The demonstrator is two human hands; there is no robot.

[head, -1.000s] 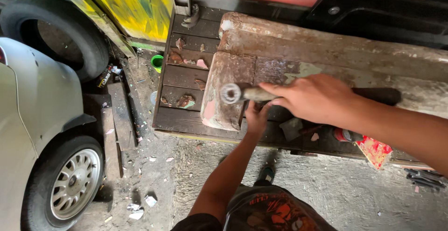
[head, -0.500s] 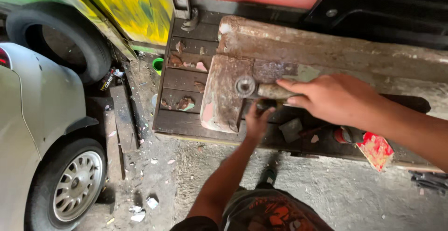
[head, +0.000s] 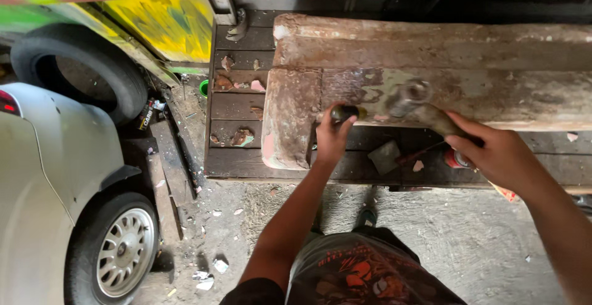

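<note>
My left hand (head: 333, 137) is closed around a short dark punch with a yellowish end (head: 347, 112), held against the front face of a long rusty metal part (head: 493, 49). My right hand (head: 501, 154) grips the wooden handle of a hammer. Its blurred steel head (head: 412, 93) hangs over the rusty part, a little to the right of the punch. The rusty part lies on a dark wooden platform (head: 233, 111), and its bent left end (head: 288, 120) hangs down over the boards.
A white car (head: 43, 175) with an alloy wheel (head: 123, 252) stands at the left. A loose tyre (head: 74, 74) leans by a yellow panel (head: 166, 24). A red can (head: 455, 159), a grey metal scrap (head: 385, 157) and paint flakes lie on the platform.
The hammer has swung right, away from the bent end. My left hand has come up from below the part and now holds the punch against it.
</note>
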